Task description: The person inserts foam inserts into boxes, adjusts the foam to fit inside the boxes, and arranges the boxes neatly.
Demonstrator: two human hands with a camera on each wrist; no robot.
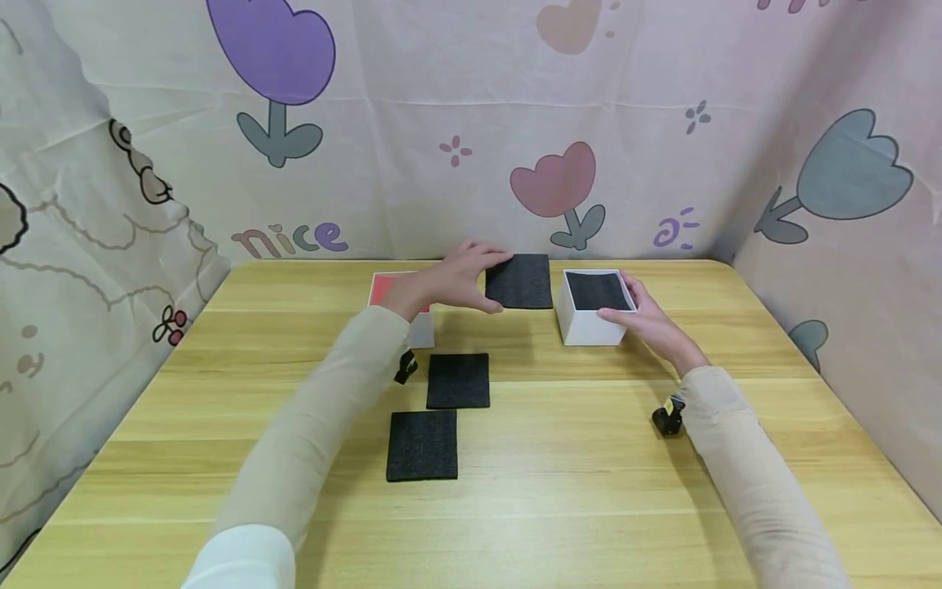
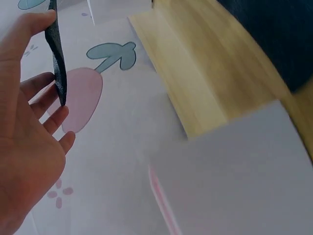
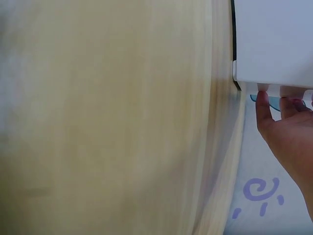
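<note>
My left hand (image 1: 458,278) pinches a thin black felt-like square (image 1: 519,281) by its left part, held above the back of the table. In the left wrist view the thumb is on one side of this black square (image 2: 57,58), seen nearly edge-on, and fingertips are on the other. My right hand (image 1: 651,319) grips a white open box (image 1: 592,329), thumb at its front and fingers round the right and back. Another black square (image 1: 598,290) fills the box's opening. The right wrist view shows fingers (image 3: 264,105) against the box's white side (image 3: 279,39).
Behind my left wrist stands a second white box (image 1: 422,332) with a red inside, partly hidden. Two more black squares lie on the wooden table, one (image 1: 458,381) at the middle and one (image 1: 423,446) nearer. A printed cloth (image 1: 412,188) hangs behind the table.
</note>
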